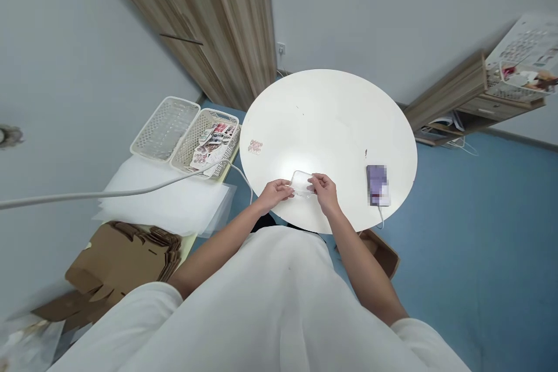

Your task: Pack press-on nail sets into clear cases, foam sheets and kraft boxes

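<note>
Over the near part of the white round table, a small clear plastic box (301, 181) is between my two hands. My left hand (275, 193) pinches its left edge with closed fingers. On the opposite side, my right hand (325, 190) grips its right edge, thumb and fingers pressed together. The see-through plastic makes it hard to tell whether the lid is up. A small card with pinkish pieces (255, 146) lies on the tabletop to the left, apart from both hands.
A phone (377, 185) with a cable lies on the table (331, 110) at right. Left stand a basket of clear packages (165, 128) and one of printed cards (213, 145). White sheets (161, 192) and flat cardboard (126, 258) lie nearer. A white cable (131, 193) crosses at left.
</note>
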A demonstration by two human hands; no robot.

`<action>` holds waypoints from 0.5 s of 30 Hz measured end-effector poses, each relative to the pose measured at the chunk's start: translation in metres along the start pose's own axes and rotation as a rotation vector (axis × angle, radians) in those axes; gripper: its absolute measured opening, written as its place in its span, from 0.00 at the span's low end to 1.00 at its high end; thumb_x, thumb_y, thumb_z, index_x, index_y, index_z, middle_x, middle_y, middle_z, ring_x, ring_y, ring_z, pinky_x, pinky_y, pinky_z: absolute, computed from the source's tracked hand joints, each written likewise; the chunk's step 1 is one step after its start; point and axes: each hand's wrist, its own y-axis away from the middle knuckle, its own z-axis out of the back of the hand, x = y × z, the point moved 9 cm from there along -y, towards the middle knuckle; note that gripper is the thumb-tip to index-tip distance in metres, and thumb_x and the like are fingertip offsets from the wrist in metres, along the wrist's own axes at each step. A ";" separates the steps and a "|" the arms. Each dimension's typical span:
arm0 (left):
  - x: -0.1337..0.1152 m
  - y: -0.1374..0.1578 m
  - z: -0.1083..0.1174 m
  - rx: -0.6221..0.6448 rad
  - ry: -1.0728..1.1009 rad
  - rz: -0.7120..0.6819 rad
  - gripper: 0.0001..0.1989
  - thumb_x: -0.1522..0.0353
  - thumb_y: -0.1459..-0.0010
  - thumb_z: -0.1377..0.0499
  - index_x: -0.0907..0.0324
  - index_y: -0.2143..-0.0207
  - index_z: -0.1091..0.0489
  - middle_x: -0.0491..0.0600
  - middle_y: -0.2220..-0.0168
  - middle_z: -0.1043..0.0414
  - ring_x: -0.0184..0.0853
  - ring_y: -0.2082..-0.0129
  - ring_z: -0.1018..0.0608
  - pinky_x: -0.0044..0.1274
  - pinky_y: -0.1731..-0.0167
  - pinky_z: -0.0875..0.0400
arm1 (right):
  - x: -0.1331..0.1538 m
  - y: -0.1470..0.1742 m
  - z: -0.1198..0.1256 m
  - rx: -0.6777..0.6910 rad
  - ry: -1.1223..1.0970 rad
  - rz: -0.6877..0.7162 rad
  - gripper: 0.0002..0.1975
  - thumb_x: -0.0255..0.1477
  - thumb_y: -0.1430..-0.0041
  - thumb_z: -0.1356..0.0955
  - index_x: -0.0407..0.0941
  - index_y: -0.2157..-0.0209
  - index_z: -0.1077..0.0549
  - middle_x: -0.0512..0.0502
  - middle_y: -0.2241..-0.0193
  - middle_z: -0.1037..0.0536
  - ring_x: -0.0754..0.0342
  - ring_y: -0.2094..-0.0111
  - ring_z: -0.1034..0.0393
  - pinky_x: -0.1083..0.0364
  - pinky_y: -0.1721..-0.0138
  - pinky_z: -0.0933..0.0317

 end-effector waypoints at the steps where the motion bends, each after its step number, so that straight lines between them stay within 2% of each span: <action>1: 0.002 -0.001 -0.002 -0.005 0.003 -0.001 0.22 0.59 0.57 0.35 0.62 0.61 0.32 0.50 0.69 0.26 0.33 0.67 0.23 0.29 0.59 0.33 | 0.000 0.000 0.003 -0.014 -0.003 -0.002 0.15 0.40 0.54 0.31 0.46 0.65 0.30 0.49 0.68 0.25 0.58 0.74 0.30 0.55 0.68 0.36; 4: 0.002 -0.007 -0.004 -0.019 0.008 -0.014 0.18 0.60 0.56 0.35 0.63 0.66 0.31 0.49 0.71 0.27 0.32 0.69 0.23 0.29 0.58 0.33 | -0.001 0.000 0.009 -0.040 -0.003 -0.009 0.15 0.40 0.54 0.31 0.46 0.66 0.31 0.49 0.67 0.25 0.58 0.73 0.30 0.55 0.68 0.37; 8: -0.003 -0.016 0.000 -0.025 -0.028 -0.042 0.15 0.63 0.54 0.36 0.63 0.65 0.30 0.48 0.71 0.27 0.31 0.69 0.24 0.29 0.59 0.33 | -0.003 -0.001 0.011 -0.031 0.029 -0.016 0.14 0.39 0.54 0.31 0.46 0.67 0.32 0.49 0.69 0.25 0.57 0.72 0.29 0.55 0.68 0.38; 15: -0.017 -0.031 0.008 -0.030 -0.073 -0.091 0.13 0.63 0.51 0.39 0.61 0.63 0.31 0.47 0.69 0.30 0.30 0.68 0.24 0.26 0.62 0.32 | -0.009 -0.005 0.007 0.036 0.183 -0.051 0.13 0.35 0.60 0.28 0.46 0.74 0.35 0.56 0.81 0.31 0.57 0.75 0.32 0.56 0.70 0.41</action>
